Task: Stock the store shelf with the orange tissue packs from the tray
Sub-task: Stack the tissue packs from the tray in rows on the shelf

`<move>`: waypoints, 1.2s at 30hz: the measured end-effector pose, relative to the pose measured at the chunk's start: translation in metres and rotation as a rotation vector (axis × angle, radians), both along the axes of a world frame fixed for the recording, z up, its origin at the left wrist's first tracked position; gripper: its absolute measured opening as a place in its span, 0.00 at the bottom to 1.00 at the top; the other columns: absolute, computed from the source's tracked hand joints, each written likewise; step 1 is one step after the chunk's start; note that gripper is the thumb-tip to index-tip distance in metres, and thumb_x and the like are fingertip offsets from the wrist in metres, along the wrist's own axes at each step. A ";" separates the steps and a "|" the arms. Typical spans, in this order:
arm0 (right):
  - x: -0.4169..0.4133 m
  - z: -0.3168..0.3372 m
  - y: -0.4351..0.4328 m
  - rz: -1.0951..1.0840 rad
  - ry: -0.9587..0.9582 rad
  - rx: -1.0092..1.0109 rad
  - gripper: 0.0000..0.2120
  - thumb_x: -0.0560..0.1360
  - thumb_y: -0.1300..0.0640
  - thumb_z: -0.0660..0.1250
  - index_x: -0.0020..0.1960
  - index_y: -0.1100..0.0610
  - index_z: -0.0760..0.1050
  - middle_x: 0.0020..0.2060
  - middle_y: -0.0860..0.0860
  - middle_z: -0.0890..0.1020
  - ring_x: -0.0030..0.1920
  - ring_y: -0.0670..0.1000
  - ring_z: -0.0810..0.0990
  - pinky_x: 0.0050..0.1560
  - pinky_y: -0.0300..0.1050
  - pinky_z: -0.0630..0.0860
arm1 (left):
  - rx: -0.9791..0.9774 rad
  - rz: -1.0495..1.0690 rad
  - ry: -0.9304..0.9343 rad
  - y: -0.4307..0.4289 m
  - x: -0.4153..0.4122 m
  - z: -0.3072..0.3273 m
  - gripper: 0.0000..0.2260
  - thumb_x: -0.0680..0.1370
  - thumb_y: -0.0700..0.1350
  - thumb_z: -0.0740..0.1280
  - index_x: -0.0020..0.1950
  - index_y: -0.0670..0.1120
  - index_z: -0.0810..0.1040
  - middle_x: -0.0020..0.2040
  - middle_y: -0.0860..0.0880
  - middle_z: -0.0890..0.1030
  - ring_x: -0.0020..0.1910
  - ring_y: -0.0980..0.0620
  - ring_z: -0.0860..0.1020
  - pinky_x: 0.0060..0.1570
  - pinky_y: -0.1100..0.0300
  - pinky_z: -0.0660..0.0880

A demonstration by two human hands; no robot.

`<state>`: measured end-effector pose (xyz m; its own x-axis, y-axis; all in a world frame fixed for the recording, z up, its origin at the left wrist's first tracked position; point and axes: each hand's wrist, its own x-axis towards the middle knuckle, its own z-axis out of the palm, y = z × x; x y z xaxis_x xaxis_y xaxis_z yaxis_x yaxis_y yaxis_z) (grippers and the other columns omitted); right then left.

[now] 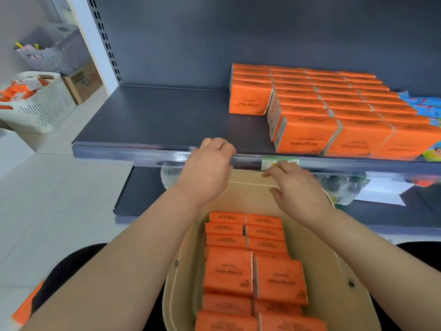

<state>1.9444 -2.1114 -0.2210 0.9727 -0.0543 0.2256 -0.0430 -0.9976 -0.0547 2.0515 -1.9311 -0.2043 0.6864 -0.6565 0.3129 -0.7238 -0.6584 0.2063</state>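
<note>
A beige tray sits on my lap and holds two rows of orange tissue packs. On the grey shelf in front of me, several rows of orange packs stand at the right. My left hand hovers with curled fingers at the shelf's front edge and holds nothing. My right hand hangs over the far end of the tray with relaxed fingers, also holding nothing.
Blue patterned packs lie right of the orange ones on the shelf. A lower shelf holds clear bottles. White and grey baskets and a cardboard box stand on the floor at the left.
</note>
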 end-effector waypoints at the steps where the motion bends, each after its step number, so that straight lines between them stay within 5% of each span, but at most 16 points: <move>1: -0.014 -0.014 -0.002 -0.042 0.093 0.019 0.18 0.73 0.59 0.67 0.63 0.51 0.74 0.58 0.49 0.76 0.59 0.55 0.75 0.53 0.50 0.72 | 0.011 -0.014 0.022 -0.003 -0.009 -0.007 0.14 0.78 0.43 0.63 0.63 0.46 0.73 0.62 0.49 0.73 0.61 0.46 0.69 0.55 0.51 0.72; 7: -0.063 -0.087 0.000 -0.063 0.716 0.084 0.22 0.76 0.58 0.62 0.69 0.52 0.67 0.65 0.52 0.70 0.65 0.56 0.69 0.61 0.49 0.71 | 0.230 -0.104 0.165 -0.014 -0.066 -0.060 0.15 0.77 0.39 0.61 0.63 0.48 0.73 0.61 0.48 0.74 0.61 0.47 0.71 0.57 0.54 0.71; 12: -0.072 -0.111 0.000 -0.061 0.873 0.069 0.21 0.75 0.53 0.67 0.66 0.56 0.69 0.65 0.55 0.70 0.65 0.56 0.69 0.65 0.49 0.70 | 0.462 -0.142 0.260 -0.008 -0.082 -0.092 0.15 0.77 0.39 0.60 0.63 0.47 0.72 0.62 0.46 0.73 0.62 0.45 0.71 0.60 0.51 0.71; 20: -0.075 -0.091 0.006 -0.048 0.919 0.121 0.18 0.75 0.57 0.66 0.63 0.55 0.67 0.63 0.55 0.74 0.63 0.57 0.74 0.59 0.47 0.72 | 0.569 -0.112 0.417 0.000 -0.078 -0.105 0.16 0.77 0.39 0.59 0.65 0.44 0.71 0.61 0.44 0.74 0.62 0.44 0.72 0.60 0.53 0.70; 24: -0.078 -0.059 0.006 -0.029 0.686 0.007 0.14 0.75 0.63 0.61 0.60 0.56 0.66 0.58 0.54 0.76 0.58 0.57 0.75 0.46 0.45 0.68 | 0.644 -0.099 0.472 0.001 -0.079 -0.113 0.17 0.77 0.41 0.61 0.67 0.45 0.69 0.63 0.44 0.73 0.64 0.44 0.70 0.63 0.50 0.70; 29: -0.085 -0.048 -0.003 -0.093 0.488 -0.007 0.16 0.72 0.64 0.62 0.58 0.53 0.70 0.56 0.51 0.73 0.58 0.53 0.71 0.48 0.45 0.65 | 0.750 -0.076 0.514 0.003 -0.082 -0.120 0.16 0.77 0.43 0.63 0.65 0.44 0.69 0.65 0.43 0.73 0.65 0.44 0.70 0.65 0.51 0.69; 36: -0.091 -0.052 0.004 -0.161 0.493 0.056 0.18 0.70 0.64 0.63 0.59 0.54 0.68 0.56 0.52 0.74 0.56 0.55 0.75 0.54 0.46 0.68 | 0.848 -0.074 0.395 0.004 -0.089 -0.123 0.29 0.70 0.51 0.75 0.67 0.44 0.69 0.65 0.44 0.71 0.65 0.45 0.68 0.66 0.53 0.69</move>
